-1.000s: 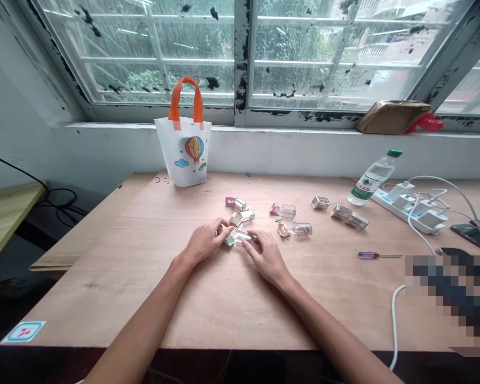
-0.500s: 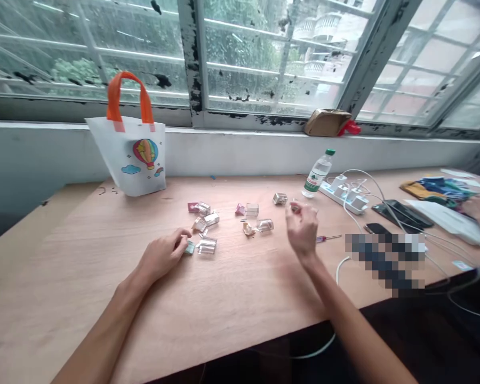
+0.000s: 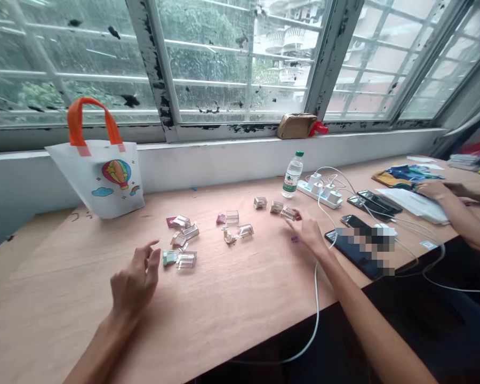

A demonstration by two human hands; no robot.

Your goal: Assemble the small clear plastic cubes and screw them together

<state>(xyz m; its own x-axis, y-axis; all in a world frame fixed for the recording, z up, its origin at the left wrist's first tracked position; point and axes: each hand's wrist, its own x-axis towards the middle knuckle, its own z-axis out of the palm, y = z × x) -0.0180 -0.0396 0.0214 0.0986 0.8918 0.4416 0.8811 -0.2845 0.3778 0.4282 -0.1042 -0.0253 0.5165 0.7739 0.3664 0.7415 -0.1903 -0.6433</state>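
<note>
My left hand [image 3: 135, 274] is raised over the left of the table, fingers apart and holding nothing. Just right of it lie a mint-green plastic piece [image 3: 169, 258] and a clear plastic case [image 3: 186, 260]. The thumb and fingers of my right hand [image 3: 307, 230] close on the near end of a small clear case [image 3: 288, 213] with something reddish at its end. Beside that stand a brownish clear case [image 3: 276, 207] and another small case [image 3: 260, 202]. A purple screwdriver handle [image 3: 295, 239] shows under my right hand; its shaft is hidden.
More clear cases [image 3: 232, 216] with pink and cream pieces [image 3: 229, 237] lie mid-table. A white bag [image 3: 104, 197] stands back left. A bottle [image 3: 292, 176], power strip [image 3: 324, 196], phones [image 3: 364, 229] and cables are at right, near another person's hand [image 3: 430, 189].
My left hand has drawn back left from the mint-green piece, which shows fully now. My right hand has lowered to the row of cases by the bottle. The view has turned right.
</note>
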